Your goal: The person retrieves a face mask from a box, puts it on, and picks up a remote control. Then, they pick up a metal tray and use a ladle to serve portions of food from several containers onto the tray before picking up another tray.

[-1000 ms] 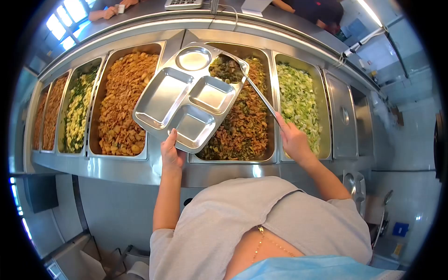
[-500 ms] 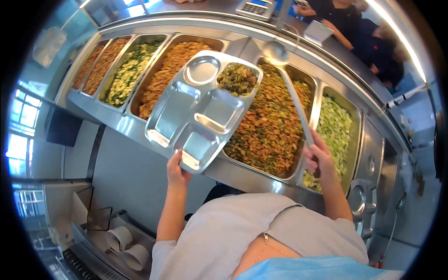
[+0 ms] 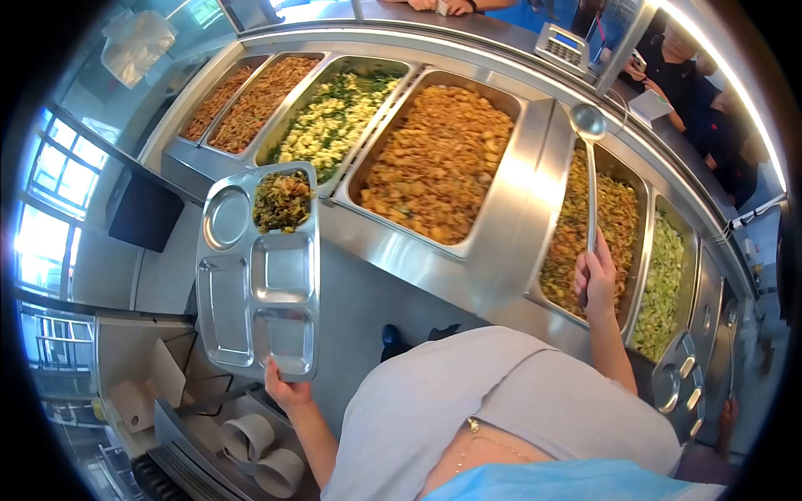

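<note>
My left hand (image 3: 286, 387) grips the near edge of a compartment tray (image 3: 259, 275), thumb on top. A portion of dark green chopped vegetables (image 3: 282, 202) fills the tray's far right compartment; its other compartments are bare metal. The tray is over the floor, left of the serving counter. My right hand (image 3: 596, 280) is closed round the handle of a ladle (image 3: 591, 188). The ladle's bowl points away from me, above the far edge of a pan of mixed orange and green food (image 3: 564, 259).
Pans of orange-brown food (image 3: 443, 154), yellow-and-green food (image 3: 338, 117) and pale green chopped vegetables (image 3: 664, 292) line the counter (image 3: 493, 280). Another compartment tray (image 3: 666, 388) lies at the right. Beyond the counter are a keypad device (image 3: 562, 48) and several people (image 3: 675, 71).
The tray has moved left with my left hand, from over the pans to beside the counter, and turned straighter. My view has swung left. The ladle stays over the same pan.
</note>
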A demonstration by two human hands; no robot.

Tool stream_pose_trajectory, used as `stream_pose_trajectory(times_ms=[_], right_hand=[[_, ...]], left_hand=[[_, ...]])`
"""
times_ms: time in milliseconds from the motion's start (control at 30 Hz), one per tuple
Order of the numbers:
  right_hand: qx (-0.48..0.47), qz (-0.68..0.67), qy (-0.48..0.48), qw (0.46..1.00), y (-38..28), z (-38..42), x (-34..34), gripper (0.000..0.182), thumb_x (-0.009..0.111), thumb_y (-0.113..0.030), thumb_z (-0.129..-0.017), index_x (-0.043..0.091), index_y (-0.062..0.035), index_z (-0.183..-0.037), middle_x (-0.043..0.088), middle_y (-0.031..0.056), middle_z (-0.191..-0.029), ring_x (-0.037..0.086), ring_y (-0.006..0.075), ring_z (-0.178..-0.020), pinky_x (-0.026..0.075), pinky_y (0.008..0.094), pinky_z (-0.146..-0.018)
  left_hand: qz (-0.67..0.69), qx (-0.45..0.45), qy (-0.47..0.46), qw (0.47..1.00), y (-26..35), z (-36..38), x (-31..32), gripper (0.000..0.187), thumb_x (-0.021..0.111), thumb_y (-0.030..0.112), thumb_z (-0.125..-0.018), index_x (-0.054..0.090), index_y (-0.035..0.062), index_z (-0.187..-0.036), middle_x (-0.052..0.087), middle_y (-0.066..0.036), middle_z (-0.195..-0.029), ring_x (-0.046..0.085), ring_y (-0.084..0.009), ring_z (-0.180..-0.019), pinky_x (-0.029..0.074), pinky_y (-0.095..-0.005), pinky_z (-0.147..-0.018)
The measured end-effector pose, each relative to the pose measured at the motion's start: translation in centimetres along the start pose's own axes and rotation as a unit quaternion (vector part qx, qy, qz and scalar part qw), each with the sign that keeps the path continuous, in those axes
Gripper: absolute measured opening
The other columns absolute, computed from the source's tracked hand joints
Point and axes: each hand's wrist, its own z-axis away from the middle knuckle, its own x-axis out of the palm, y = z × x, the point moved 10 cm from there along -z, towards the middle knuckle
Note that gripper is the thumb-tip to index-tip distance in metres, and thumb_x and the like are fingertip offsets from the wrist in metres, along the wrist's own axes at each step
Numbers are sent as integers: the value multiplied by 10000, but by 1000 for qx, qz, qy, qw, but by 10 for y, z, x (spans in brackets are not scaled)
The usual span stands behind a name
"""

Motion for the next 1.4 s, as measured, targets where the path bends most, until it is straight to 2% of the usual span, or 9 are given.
stream_pose_trajectory(times_ms=[333,600,767,867,967,1167,1300,1333,1400], right_hand=[[118,-117,-68,984,-10,-15,289,549,436,-79,-887,244,-152,-1396,436,0,-672,388,49,-449,333,182,-368],[73,173,-49,981,14,-96,373,531,434,-73,-868,287,-105,-1378,484,52,-692,474,119,-546,404,250,-482],[-44,694,-63,716,5,-203,443,543,407,-84,-865,235,-87,-1380,576,194,-823,584,277,-696,485,377,-626],[-9,760,-63,647,5,-234,478,549,389,-60,-861,197,-49,-1375,576,183,-778,595,291,-674,488,395,-585],[93,673,-96,728,48,-255,514,524,375,-55,-858,227,-89,-1359,567,194,-756,592,290,-656,477,412,-533],[40,623,-81,777,75,-296,592,530,398,-27,-843,237,-80,-1345,583,178,-753,588,291,-638,468,411,-519],[176,655,57,732,29,-263,589,538,403,-18,-843,242,-81,-1352,587,189,-788,592,296,-655,478,408,-555],[171,744,81,641,36,-266,584,557,395,-24,-856,202,-90,-1375,580,185,-793,599,285,-671,484,395,-549],[244,699,45,670,59,-260,596,580,393,-20,-859,173,-100,-1390,577,183,-813,599,278,-679,485,388,-550]], left_hand=[[17,35,80,996,127,-166,-32,214,547,119,-835,541,2,-1014,579,-113,-1039,544,-238,-999,424,-395,-896],[-23,59,34,997,196,-324,-64,259,578,111,-825,535,-3,-1054,576,-115,-1069,552,-227,-991,441,-386,-875],[-34,44,16,998,232,-407,-1,284,579,131,-830,535,5,-1081,575,-109,-1082,550,-225,-999,437,-384,-888],[-26,11,-21,999,238,-458,14,302,577,131,-831,532,10,-1104,574,-103,-1093,546,-228,-1010,432,-386,-900],[-23,-13,-37,999,233,-520,20,309,578,127,-830,531,18,-1115,573,-99,-1099,546,-230,-1011,433,-390,-900],[-53,-122,-61,989,202,-662,53,264,574,117,-828,549,37,-1078,584,-96,-1072,552,-230,-999,440,-399,-883],[-60,-181,-128,973,189,-725,115,212,576,111,-824,567,46,-1026,594,-92,-1044,556,-230,-989,449,-412,-865],[-70,-196,-133,969,187,-739,118,201,576,110,-823,571,47,-1014,596,-90,-1038,557,-229,-986,452,-415,-859],[-79,-228,-127,962,199,-759,124,190,577,114,-823,573,49,-1002,597,-85,-1033,558,-227,-981,458,-415,-852]])
